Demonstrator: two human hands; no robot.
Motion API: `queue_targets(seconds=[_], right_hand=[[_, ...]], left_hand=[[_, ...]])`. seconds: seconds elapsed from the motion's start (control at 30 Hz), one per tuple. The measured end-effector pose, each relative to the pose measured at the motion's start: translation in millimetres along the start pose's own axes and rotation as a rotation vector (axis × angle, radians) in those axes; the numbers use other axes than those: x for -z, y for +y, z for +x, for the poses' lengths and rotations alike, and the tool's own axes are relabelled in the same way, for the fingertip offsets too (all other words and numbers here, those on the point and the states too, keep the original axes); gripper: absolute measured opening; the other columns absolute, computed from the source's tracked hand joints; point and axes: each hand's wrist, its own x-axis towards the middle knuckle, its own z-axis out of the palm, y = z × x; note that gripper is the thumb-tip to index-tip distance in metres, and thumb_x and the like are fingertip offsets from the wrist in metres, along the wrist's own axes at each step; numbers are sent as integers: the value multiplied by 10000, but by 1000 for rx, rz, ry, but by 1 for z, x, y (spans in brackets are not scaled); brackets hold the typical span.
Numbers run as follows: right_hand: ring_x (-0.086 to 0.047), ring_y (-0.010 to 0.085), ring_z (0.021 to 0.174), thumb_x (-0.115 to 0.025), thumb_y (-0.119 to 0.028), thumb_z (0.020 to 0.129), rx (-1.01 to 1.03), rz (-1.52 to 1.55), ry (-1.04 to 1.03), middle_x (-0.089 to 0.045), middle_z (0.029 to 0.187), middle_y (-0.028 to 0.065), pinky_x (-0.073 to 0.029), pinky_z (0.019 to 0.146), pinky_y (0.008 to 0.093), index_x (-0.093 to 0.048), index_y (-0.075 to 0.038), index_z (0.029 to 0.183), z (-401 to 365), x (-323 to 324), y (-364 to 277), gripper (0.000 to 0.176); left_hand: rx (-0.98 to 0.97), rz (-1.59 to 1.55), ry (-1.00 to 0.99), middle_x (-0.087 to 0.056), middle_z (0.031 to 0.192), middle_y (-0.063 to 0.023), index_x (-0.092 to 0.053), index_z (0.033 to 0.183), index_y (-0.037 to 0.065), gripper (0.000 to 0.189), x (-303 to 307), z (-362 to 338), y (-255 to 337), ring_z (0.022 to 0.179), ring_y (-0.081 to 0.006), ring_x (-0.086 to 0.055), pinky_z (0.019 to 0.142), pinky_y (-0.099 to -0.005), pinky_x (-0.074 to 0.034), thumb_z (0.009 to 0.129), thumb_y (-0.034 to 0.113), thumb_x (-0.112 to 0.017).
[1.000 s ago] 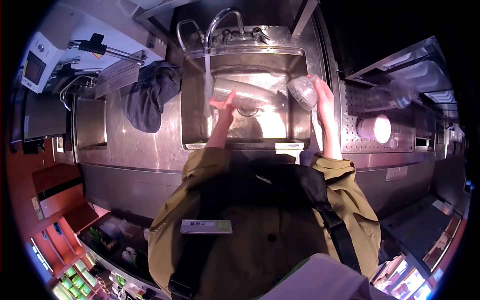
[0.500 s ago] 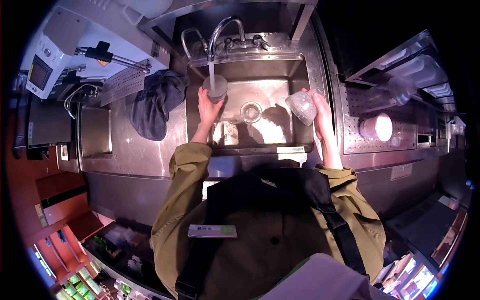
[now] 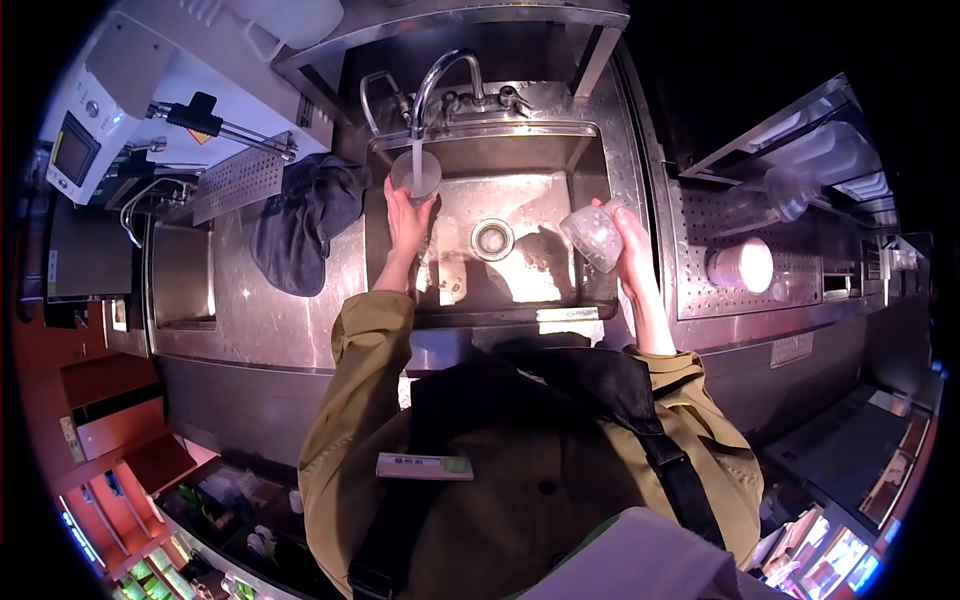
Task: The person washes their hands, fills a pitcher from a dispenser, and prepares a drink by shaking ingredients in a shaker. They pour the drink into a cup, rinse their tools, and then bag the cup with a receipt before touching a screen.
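My left hand [image 3: 405, 218] is closed around a clear cup [image 3: 428, 178] at the left side of the sink. Water from the curved faucet [image 3: 447, 62] runs down into that cup. On the right side of the basin, my right hand [image 3: 630, 238] grips a clear, dome-shaped cup [image 3: 592, 238], tilted, with drops on its wall. The metal sink [image 3: 510, 190] lies under both hands, and its round drain [image 3: 492, 240] shows between them.
A dark cloth [image 3: 308, 225] lies on the counter left of the sink. Beyond it stands a white machine [image 3: 85, 150] with a screen. To the right, a white tub [image 3: 740, 266] sits on a perforated drainboard [image 3: 700, 225]. A metal shelf [image 3: 450, 14] spans above the faucet.
The whole view has shifted slightly, with the sink sitting a little lower and further left. Both hands keep their cups, and water still runs into the left one.
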Motion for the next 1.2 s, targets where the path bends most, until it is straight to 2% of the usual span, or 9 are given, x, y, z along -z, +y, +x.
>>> queue_targets(seconds=[0.3, 0.47, 0.6, 0.73, 0.87, 0.97, 1.07, 1.17, 1.2], right_hand=[[-505, 242, 1048, -478, -260, 873, -5, 42, -11, -476, 1190, 184, -403, 907, 354, -404, 51, 1158, 0, 2, 6, 428], [-504, 236, 1055, -456, -268, 882, -17, 57, -16, -489, 1173, 194, -394, 917, 342, -428, 47, 1131, -5, -2, 0, 403], [-501, 258, 1060, -421, -319, 892, -79, 266, 20, -480, 1192, 183, -398, 914, 361, -435, 12, 1137, -15, 10, -4, 412], [-508, 271, 1050, -424, -324, 891, -160, 422, 56, -495, 1167, 187, -404, 910, 372, -398, 6, 1156, -28, 32, -11, 423], [-498, 305, 1057, -439, -335, 884, -186, 546, 67, -487, 1158, 224, -402, 913, 394, -408, -15, 1138, -33, 54, -4, 410], [-496, 313, 1058, -447, -334, 881, -197, 598, 57, -486, 1151, 237, -409, 904, 406, -418, -30, 1115, -37, 61, -1, 385], [-500, 312, 1053, -457, -350, 874, -221, 602, 80, -490, 1146, 236, -423, 886, 424, -423, -60, 1122, -41, 62, 4, 383], [-508, 305, 1041, -458, -354, 873, -235, 489, 72, -505, 1138, 213, -427, 882, 422, -429, -50, 1132, -52, 57, 4, 401], [-513, 307, 1034, -461, -352, 871, -252, 495, 56, -510, 1131, 209, -430, 880, 417, -434, -49, 1126, -54, 59, 9, 397]], left_hand=[[6, 16, -88, -277, 1246, -311, -405, 870, 33, 308, 19, 4, 4, 986, -479, -433, 769, -453, -422, 736, 163, -649], [-35, 63, 112, -513, 993, -193, -438, 830, 19, 403, 25, -4, 18, 804, -373, -538, 646, -403, -440, 688, 280, -709], [709, -219, 144, -573, 776, -73, -474, 891, -18, 426, 21, -46, 6, 697, -188, -570, 576, -294, -446, 777, 364, -622], [956, -1279, 285, -584, 893, -89, -476, 1024, 25, 386, 14, -73, 37, 756, -176, -586, 674, -289, -487, 853, 369, -515], [967, -1618, 13, -436, 1235, -77, -354, 1259, 101, 614, 2, -75, 70, 1119, -255, -427, 931, -422, -354, 845, 555, -354], [1142, -1995, 7, -427, 1252, -69, -369, 1253, 109, 617, 1, -43, 128, 1136, -266, -410, 973, -459, -297, 845, 567, -302], [965, -2283, -10, -422, 1264, -72, -386, 1254, 132, 611, -27, -37, 125, 1153, -280, -394, 977, -486, -279, 835, 568, -293], [1242, -2012, 84, -397, 1274, -109, -340, 1279, 105, 715, -36, -24, 146, 1160, -307, -380, 975, -478, -286, 799, 633, -286], [1104, -2044, -42, -396, 1274, -113, -351, 1274, 111, 741, -50, -28, 136, 1159, -306, -382, 972, -481, -291, 774, 656, -314]])
